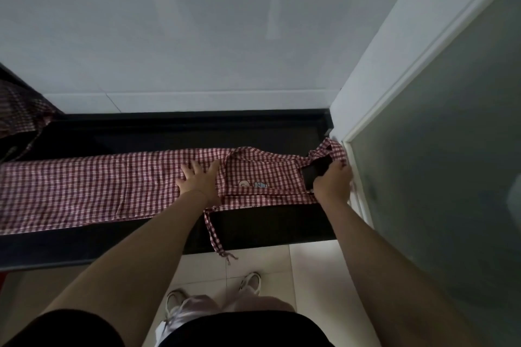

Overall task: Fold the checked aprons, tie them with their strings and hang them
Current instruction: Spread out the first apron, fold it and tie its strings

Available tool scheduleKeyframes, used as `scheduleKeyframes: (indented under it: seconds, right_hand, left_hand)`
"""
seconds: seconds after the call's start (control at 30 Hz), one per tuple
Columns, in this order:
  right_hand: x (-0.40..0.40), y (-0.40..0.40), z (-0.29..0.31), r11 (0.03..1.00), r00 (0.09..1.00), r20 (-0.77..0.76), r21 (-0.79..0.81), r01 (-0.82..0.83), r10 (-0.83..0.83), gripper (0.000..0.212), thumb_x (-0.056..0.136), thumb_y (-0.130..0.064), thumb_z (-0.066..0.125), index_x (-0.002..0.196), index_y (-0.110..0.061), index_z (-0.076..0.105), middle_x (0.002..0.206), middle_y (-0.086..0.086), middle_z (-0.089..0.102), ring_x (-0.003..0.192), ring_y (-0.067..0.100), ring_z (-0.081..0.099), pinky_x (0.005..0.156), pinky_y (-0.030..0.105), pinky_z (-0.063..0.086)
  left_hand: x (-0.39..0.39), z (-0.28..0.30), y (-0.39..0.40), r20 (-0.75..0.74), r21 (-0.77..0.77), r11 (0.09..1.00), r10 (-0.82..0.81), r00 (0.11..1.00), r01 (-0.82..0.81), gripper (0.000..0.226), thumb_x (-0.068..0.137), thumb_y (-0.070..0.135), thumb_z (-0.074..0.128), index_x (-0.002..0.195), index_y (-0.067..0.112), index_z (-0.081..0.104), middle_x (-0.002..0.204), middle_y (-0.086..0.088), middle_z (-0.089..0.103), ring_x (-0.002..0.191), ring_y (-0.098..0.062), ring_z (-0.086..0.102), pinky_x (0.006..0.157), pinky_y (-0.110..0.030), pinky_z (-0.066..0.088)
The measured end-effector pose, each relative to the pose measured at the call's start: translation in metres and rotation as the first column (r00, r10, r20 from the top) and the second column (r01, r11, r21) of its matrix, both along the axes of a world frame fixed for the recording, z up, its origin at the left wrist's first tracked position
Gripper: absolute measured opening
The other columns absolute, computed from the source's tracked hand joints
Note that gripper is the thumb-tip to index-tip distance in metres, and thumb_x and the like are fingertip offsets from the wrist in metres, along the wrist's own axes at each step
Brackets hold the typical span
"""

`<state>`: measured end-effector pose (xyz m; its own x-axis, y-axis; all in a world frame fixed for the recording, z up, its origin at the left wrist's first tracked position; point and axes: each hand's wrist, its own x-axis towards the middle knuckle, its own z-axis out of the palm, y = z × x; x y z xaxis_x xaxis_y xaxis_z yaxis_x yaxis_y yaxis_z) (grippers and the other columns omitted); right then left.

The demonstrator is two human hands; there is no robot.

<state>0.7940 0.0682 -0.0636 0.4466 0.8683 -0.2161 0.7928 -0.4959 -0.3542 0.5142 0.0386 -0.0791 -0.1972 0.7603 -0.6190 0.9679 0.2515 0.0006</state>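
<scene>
The right hand [332,182] has its grip closed on the bib end of the checked apron [112,183], fingers curled round the cloth beside a small black patch whose nature I cannot tell, close against the white door frame [363,132]. The left hand [197,182] lies flat, fingers spread, pressing the middle of the apron where the bib meets the skirt. The apron is stretched lengthwise along the dark surface [267,225], folded into a long strip. One string [215,236] hangs off the front edge toward the tiled floor [310,276]. Another checked apron [19,113] sits bunched at far left. The risk, I judge: the dangling string may drag the strip askew, or pulling the bib over without firm left pressure may undo the fold.
</scene>
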Motion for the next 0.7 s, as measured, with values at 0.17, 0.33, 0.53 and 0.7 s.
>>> scheduleKeyframes:
  seconds: [0.17,0.33,0.53,0.7]
  right_hand:
    - [-0.02,-0.014,0.003,0.995,0.979,-0.18,0.017,-0.095,0.097,0.013,0.093,-0.021,0.052,0.089,-0.009,0.056,0.085,0.007,0.061,0.076,0.023,0.061,0.056,0.028,0.041]
    - [-0.039,-0.043,0.007,0.637,0.793,-0.557,-0.71,-0.301,-0.245,0.045,0.098,-0.046,0.05,0.094,-0.003,0.062,0.08,0.014,0.07,0.069,0.027,0.067,0.063,0.036,0.054]
    - [-0.062,-0.06,-0.005,0.65,0.041,-0.704,-0.63,0.425,-0.709,0.018,0.092,-0.011,0.067,0.103,0.002,0.06,0.101,0.02,0.067,0.091,0.031,0.068,0.085,0.04,0.059]
    - [-0.074,-0.057,-0.005,0.507,-0.167,-0.692,-0.651,0.565,-0.702,0.025,0.088,-0.016,0.073,0.101,-0.001,0.058,0.091,0.014,0.061,0.098,0.026,0.065,0.09,0.037,0.056]
  left_hand:
    - [0.0,0.001,-0.006,0.053,0.036,0.999,-0.038,0.998,0.036,0.107,0.081,0.033,0.076,0.153,0.043,-0.002,0.162,-0.014,-0.014,0.147,-0.045,-0.01,0.115,-0.064,0.018]
    - [0.01,-0.005,-0.017,0.15,0.149,0.988,-0.067,0.986,0.044,0.077,0.091,0.048,0.057,0.154,0.032,0.017,0.163,-0.005,0.0,0.149,-0.035,0.0,0.113,-0.065,0.021]
    - [0.01,-0.013,-0.027,0.186,0.152,0.988,-0.07,0.98,0.041,0.09,0.086,0.058,0.061,0.155,0.033,0.008,0.164,-0.002,-0.007,0.15,-0.034,-0.01,0.115,-0.066,0.013]
    - [0.009,-0.011,-0.026,0.2,0.138,0.989,-0.076,0.977,0.048,0.089,0.088,0.052,0.063,0.155,0.034,0.008,0.164,-0.002,-0.006,0.15,-0.033,-0.009,0.116,-0.065,0.014]
